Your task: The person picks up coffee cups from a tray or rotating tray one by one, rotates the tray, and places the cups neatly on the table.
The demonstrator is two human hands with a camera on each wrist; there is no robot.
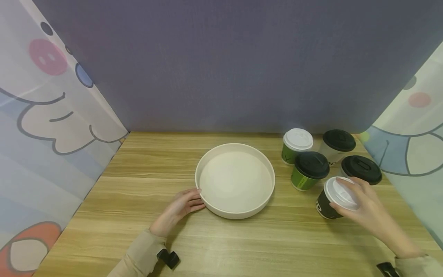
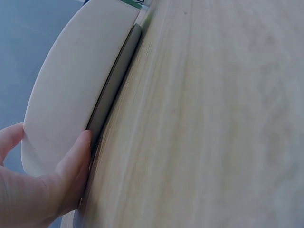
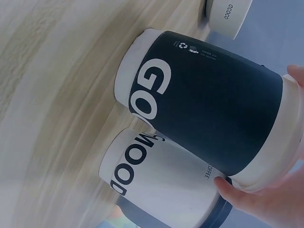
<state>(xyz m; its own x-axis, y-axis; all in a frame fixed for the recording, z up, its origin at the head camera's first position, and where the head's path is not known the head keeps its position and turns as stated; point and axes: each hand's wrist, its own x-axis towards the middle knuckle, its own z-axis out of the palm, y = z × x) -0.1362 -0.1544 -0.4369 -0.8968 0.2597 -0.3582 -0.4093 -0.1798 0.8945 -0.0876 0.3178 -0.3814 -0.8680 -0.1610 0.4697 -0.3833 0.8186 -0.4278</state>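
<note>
In the head view, a round cream tray [image 1: 235, 179] lies on the wooden table. My left hand [image 1: 183, 206] grips its near-left side; the left wrist view shows fingers [image 2: 76, 154] along the wall of the tray [image 2: 71, 80], from rim to base. On the right, my right hand [image 1: 363, 200] holds a dark paper coffee cup [image 1: 325, 206] by its white lid [image 1: 340, 192]. White letters mark that cup [image 3: 213, 99] in the right wrist view. Whether its base touches the table, I cannot tell.
Behind the held cup stand several lidded cups: a green one with a white lid [image 1: 297, 140], a green one with a black lid [image 1: 304, 181], a pale one with a black lid [image 1: 339, 140] and another black-lidded cup [image 1: 361, 169]. A grey partition [image 1: 221, 77] closes off the back.
</note>
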